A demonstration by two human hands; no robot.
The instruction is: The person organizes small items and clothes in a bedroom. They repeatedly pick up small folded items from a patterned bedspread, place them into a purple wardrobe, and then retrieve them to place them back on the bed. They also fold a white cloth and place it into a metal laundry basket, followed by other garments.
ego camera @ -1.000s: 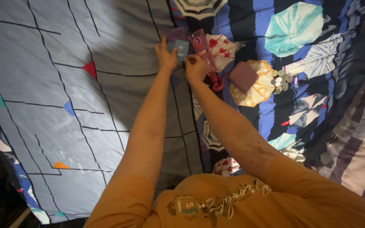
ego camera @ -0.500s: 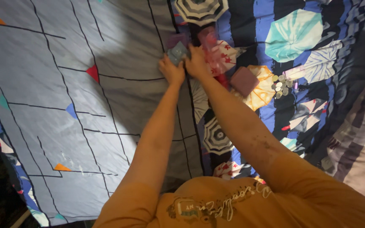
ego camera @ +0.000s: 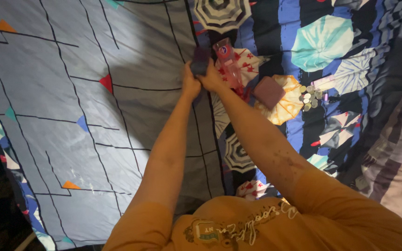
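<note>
Left hand [ego camera: 190, 84] and right hand [ego camera: 211, 80] met over the seam where the grey sheet [ego camera: 70, 93] joins the umbrella-print blanket [ego camera: 331, 93]. Both were closed on one small dark wallet [ego camera: 200, 61], apparently to steady it; it stood above the fingertips. A pink plastic pouch [ego camera: 229, 65], maroon purse [ego camera: 268, 91] and coins [ego camera: 309, 94] lay rightward.

Grey sheet [ego camera: 70, 107] lying as smooth matt cloth, patterned quilt [ego camera: 322, 42] looking soft woven, pink bottle [ego camera: 229, 65] showing glossy clear plastic, coins [ego camera: 309, 95] glinting dull metal, purple wallet [ego camera: 269, 91] looking matt.
</note>
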